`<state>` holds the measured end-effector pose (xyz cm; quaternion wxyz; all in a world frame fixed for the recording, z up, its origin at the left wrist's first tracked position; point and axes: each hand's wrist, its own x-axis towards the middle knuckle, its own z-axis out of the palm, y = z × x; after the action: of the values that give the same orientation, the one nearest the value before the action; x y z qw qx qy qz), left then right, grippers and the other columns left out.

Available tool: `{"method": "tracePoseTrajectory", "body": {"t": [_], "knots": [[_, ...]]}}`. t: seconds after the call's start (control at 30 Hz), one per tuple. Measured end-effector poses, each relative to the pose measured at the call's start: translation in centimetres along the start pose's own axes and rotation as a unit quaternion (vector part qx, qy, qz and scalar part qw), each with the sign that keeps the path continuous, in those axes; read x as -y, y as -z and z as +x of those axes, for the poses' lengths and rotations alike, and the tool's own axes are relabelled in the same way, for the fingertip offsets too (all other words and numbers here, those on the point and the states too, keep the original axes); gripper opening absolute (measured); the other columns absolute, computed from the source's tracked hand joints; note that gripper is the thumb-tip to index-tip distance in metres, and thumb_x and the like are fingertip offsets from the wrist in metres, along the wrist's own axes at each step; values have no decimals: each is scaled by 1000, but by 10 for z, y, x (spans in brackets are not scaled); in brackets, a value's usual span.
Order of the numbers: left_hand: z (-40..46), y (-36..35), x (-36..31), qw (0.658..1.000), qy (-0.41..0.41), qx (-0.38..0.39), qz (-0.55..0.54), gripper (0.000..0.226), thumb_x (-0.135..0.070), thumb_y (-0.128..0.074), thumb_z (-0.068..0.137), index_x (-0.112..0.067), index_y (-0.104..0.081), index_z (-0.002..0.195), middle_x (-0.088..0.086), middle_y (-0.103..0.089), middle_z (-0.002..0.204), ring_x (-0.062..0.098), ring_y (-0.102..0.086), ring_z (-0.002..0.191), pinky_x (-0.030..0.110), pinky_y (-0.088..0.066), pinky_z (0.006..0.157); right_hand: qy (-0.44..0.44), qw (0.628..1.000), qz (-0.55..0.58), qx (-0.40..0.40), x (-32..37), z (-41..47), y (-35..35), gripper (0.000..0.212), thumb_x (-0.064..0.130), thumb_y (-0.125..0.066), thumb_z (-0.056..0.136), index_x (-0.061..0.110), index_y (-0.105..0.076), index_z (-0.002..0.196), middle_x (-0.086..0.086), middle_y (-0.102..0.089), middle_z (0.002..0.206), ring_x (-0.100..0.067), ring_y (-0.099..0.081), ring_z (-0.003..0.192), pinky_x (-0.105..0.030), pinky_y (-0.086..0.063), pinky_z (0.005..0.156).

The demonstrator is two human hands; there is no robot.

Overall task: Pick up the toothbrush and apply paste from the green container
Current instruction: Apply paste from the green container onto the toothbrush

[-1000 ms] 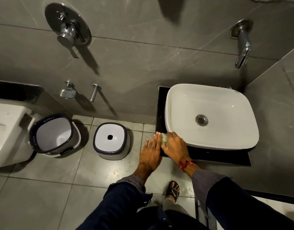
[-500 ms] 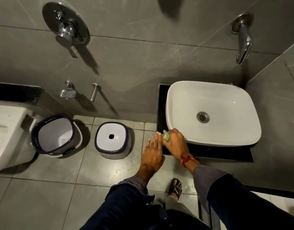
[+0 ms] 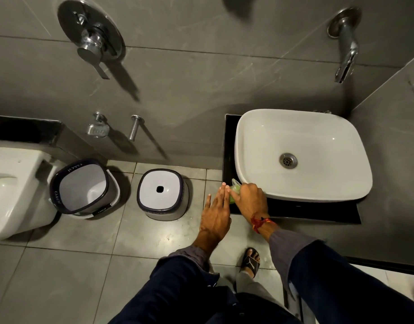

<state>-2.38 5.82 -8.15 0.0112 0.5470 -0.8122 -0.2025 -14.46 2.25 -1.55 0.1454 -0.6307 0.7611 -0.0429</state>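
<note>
My right hand point(image 3: 249, 197) gripped the green container point(image 3: 234, 194) beside the sink point(image 3: 255, 141) | left hand point(image 3: 216, 212) open, flat | container looked light, squeezable; hold mid-body.

Green container point(image 3: 234, 192): small, pale translucent, lid end tilted up, at counter's front-left corner beside basin.

Dark navy sleeves point(image 3: 341, 274) over grey cuffs point(image 3: 285, 242), a red wrist thread point(image 3: 260, 221), one black sandal point(image 3: 250, 263).
</note>
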Motion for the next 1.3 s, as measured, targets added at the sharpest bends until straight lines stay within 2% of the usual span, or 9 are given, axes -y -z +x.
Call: {"method": "tracePoseTrajectory", "body": {"t": [0.1, 0.2, 0.43, 0.53, 0.7, 0.87, 1.03, 1.2, 1.3], "knots": [[-2, -1, 1, 1000, -10, -16, -7, 87, -7, -54, 91, -6, -1, 160, 14, 3, 169, 27, 0, 157, 51, -13, 127, 22, 996, 89, -16, -4, -8, -4, 36, 34, -61, 93, 1, -65, 107, -15, -66, 101, -30, -67, 85, -35, -57, 70], [-1, -1, 2, 1000, -9, -15, -13, 89, -5, -54, 89, -6, 1, 159, 14, 3, 169, 27, 0, 157, 50, -12, 127, 35, 992, 118, -2, -9, -6, -2, 26, 21, -63, 91, -1, -66, 104, -16, -66, 102, -29, -66, 87, -35, -56, 74], [0, 4, 3, 1000, -20, 0, 8, 90, -8, -54, 90, -5, 4, 159, 15, 5, 169, 27, 2, 157, 50, -10, 128, -8, 999, 44, 6, -1, -7, -1, 43, 40, -53, 97, 1, -70, 91, -17, -72, 89, -29, -68, 76, -35, -57, 64], [2, 7, 4, 999, -27, 1, 17, 89, -8, -53, 90, -5, 4, 159, 15, 5, 169, 27, 2, 157, 49, -8, 128, -42, 997, 60, -19, 5, -12, 1, 46, 43, -55, 95, -1, -67, 101, -17, -67, 97, -30, -67, 80, -35, -57, 63], [1, 7, 4, 999, -31, 6, 17, 89, -7, -52, 91, -6, 4, 159, 14, 4, 169, 27, 2, 157, 49, -9, 128, 5, 995, 97, 3, 2, -5, 2, 30, 21, -61, 94, -3, -63, 113, -18, -63, 112, -29, -66, 95, -34, -56, 79], [3, 9, 9, 999, -39, 7, 16, 91, -8, -54, 90, -5, 5, 159, 15, 4, 169, 27, 1, 157, 48, -11, 128, 41, 999, 21, 12, -1, -3, -1, 37, 30, -56, 98, -2, -60, 115, -19, -64, 109, -29, -66, 93, -35, -59, 79], [2, 11, 10, 998, -50, 16, 29, 87, -9, -52, 91, -4, 3, 158, 15, 3, 169, 27, 1, 157, 48, -10, 128, 32, 998, -44, 16, 6, -4, -3, 33, 26, -49, 102, -2, -60, 116, -18, -66, 107, -26, -67, 94, -33, -60, 80], [1, 12, 9, 998, -45, 23, 44, 86, -9, -52, 92, -3, 2, 159, 17, 3, 169, 29, 0, 157, 50, -12, 127, 1, 998, 51, -25, 3, -5, 6, 48, 44, -64, 91, 1, -65, 112, -14, -62, 112, -28, -66, 91, -36, -58, 71], [1, 11, 9, 998, -44, 29, 43, 88, -12, -54, 94, -4, 5, 158, 17, 3, 169, 30, -2, 157, 49, -12, 127, 34, 993, 105, -48, -4, -4, 10, 38, 39, -67, 91, 6, -68, 111, -9, -60, 111, -25, -63, 94, -34, -56, 72]]}}
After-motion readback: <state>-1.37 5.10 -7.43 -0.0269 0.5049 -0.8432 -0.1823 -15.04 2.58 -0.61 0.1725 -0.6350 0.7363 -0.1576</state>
